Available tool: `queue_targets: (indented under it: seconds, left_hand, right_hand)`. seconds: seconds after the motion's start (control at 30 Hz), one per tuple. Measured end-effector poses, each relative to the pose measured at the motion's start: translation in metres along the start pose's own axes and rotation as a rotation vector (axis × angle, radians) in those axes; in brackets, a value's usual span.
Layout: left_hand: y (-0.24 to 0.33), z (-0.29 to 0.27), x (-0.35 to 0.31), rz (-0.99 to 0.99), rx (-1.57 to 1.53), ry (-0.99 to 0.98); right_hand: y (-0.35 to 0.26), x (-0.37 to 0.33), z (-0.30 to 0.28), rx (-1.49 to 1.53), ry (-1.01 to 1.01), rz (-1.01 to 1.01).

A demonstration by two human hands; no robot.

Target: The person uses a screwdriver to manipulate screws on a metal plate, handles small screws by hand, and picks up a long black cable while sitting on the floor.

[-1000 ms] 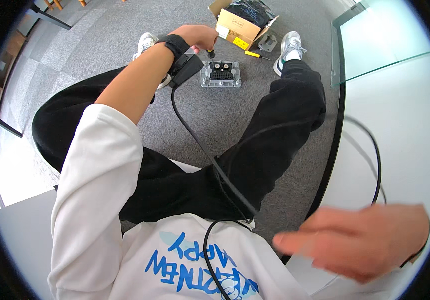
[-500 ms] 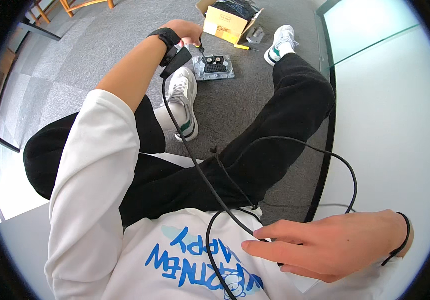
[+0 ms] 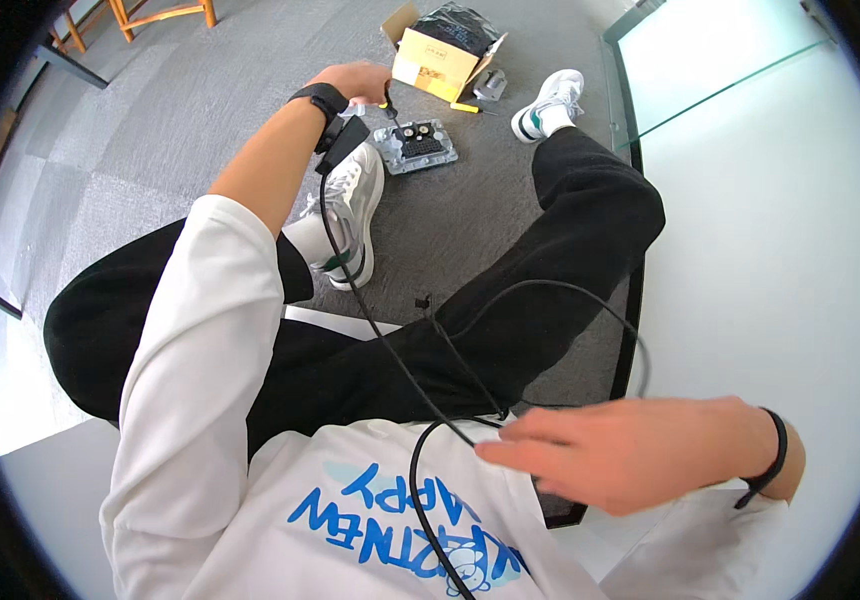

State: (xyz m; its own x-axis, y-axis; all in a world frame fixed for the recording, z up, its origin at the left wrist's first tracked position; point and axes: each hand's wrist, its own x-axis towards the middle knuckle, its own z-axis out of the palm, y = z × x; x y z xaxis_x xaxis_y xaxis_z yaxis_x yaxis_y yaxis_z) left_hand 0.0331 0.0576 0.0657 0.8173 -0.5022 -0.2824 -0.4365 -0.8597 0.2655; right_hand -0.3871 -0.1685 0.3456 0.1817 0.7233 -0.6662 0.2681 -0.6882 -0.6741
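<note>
At the top, my left hand is closed around a screwdriver with a yellow and black handle. The screwdriver points down at a grey plastic case on the carpet. Black parts and two small round pieces sit in the case; I cannot make out what they are. My right hand, somewhat blurred, is in front of my white shirt at lower right. A black cable runs into its fingers, which look closed on it. The cable's other end meets a black device at my left wrist.
Beyond the case stands an open cardboard box with black plastic in it. A yellow-handled tool and a small grey part lie beside it. My white shoes flank the case. A white panel borders the right side.
My right hand has moved up and slightly left, bringing the cable along. The left hand and screwdriver remain at the case. The whole view has shifted slightly.
</note>
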Motion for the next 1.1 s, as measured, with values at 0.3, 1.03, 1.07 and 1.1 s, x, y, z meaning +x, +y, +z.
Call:
queue_targets:
  seconds: [0.3,1.03,1.07,1.1]
  left_hand:
    - [0.024,-0.003,-0.013,0.061,0.080,0.195]
    - [0.059,-0.023,-0.017,0.128,0.285,0.248]
    - [0.058,-0.021,-0.016,0.132,0.296,0.249]
    - [0.056,-0.019,-0.016,0.133,0.273,0.268]
  right_hand:
    - [0.127,0.108,-0.206,-0.558,0.080,0.292]
    - [0.377,0.352,-0.254,-0.532,0.923,0.354]
    - [0.378,0.354,-0.257,-0.505,0.951,0.392]
    - [0.377,0.356,-0.254,-0.508,1.001,0.400]
